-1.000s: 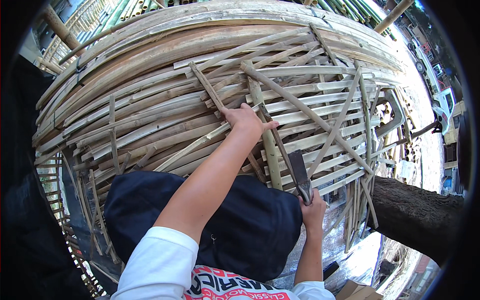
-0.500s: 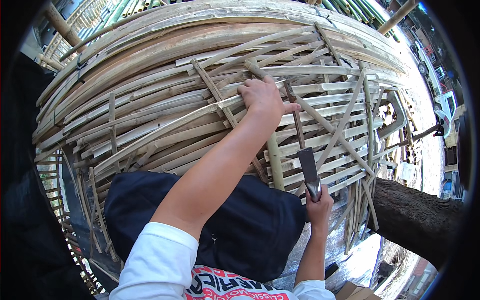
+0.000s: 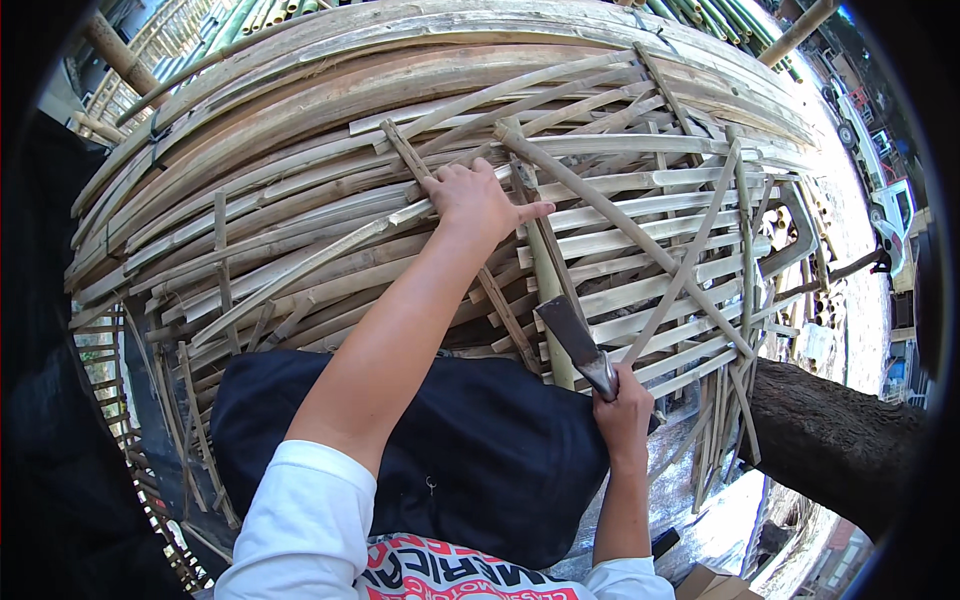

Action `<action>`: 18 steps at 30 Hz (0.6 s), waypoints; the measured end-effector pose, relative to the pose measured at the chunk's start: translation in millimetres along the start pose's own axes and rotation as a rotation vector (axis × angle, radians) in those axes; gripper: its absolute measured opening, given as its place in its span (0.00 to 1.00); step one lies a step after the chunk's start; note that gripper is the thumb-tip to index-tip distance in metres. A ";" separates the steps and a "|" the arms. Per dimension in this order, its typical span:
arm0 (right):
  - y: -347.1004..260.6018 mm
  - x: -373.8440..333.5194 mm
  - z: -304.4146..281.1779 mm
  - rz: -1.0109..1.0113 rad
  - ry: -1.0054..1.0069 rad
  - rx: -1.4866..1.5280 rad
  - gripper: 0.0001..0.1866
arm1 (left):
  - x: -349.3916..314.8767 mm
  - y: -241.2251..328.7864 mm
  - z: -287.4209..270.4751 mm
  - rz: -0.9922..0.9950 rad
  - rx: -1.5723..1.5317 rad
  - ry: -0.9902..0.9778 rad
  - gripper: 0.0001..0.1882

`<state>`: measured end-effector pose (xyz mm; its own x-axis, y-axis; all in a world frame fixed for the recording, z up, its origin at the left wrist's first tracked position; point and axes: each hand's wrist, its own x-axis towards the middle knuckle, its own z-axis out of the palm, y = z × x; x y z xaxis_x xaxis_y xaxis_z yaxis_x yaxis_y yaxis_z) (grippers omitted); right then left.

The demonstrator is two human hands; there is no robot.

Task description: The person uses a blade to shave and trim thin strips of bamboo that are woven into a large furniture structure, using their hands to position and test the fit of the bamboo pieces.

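In front of you, across a pile of split bamboo (image 3: 330, 100), these items lie:

Left hand (image 3: 478, 205): fingers bent around a narrow bamboo strip (image 3: 380, 226), thumb spread wide to the right; the underside of your grip is hidden.

Bamboo strip: pale, running from the lower left up to your left palm, over the other slats.

Right hand (image 3: 624, 408): fingers closed fully about the handle of a broad-bladed knife (image 3: 568, 332).

Knife: dark, flat blade, angled up and leftward; it overlaps the lower end of a dark stick (image 3: 552, 245) in view, contact uncertain.

Green pole (image 3: 545, 280): beside the dark stick, nearly upright in view.

Diagonal pole (image 3: 590, 203): laid over the slats, right of your left hand.

Dark crosspiece (image 3: 402, 148): just beyond your left fingers.

Black cloth (image 3: 480, 430): spread below your left forearm.

Tree trunk (image 3: 830, 420): brown, rough, at your right.
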<state>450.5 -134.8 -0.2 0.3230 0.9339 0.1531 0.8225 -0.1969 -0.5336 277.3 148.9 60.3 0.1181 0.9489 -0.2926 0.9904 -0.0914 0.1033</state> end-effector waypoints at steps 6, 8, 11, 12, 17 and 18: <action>8.8 -10.7 -1.1 0.066 0.004 0.011 0.13 | -7.0 10.3 -2.4 0.076 0.033 -0.030 0.66; 9.9 -9.7 -1.9 0.030 0.001 0.000 0.13 | -6.2 9.0 -2.4 0.065 0.009 -0.062 0.66; 12.0 -9.1 0.8 0.023 -0.005 0.010 0.13 | -2.5 11.5 1.9 0.046 -0.022 -0.126 0.66; 12.7 -9.0 1.8 0.023 -0.007 0.014 0.13 | -1.9 11.6 -0.2 0.033 -0.023 -0.142 0.66; 14.1 -6.5 7.8 -0.049 -0.043 -0.050 0.11 | -1.2 17.5 -6.0 0.026 0.061 -0.163 0.66; 14.4 -6.5 8.4 -0.051 -0.042 -0.049 0.11 | -0.5 18.8 -5.3 0.027 0.082 -0.162 0.66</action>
<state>456.3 -141.2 -15.8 0.2612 0.9546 0.1429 0.8593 -0.1625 -0.4850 295.5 148.4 67.4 0.1477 0.8856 -0.4404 0.9885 -0.1464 0.0372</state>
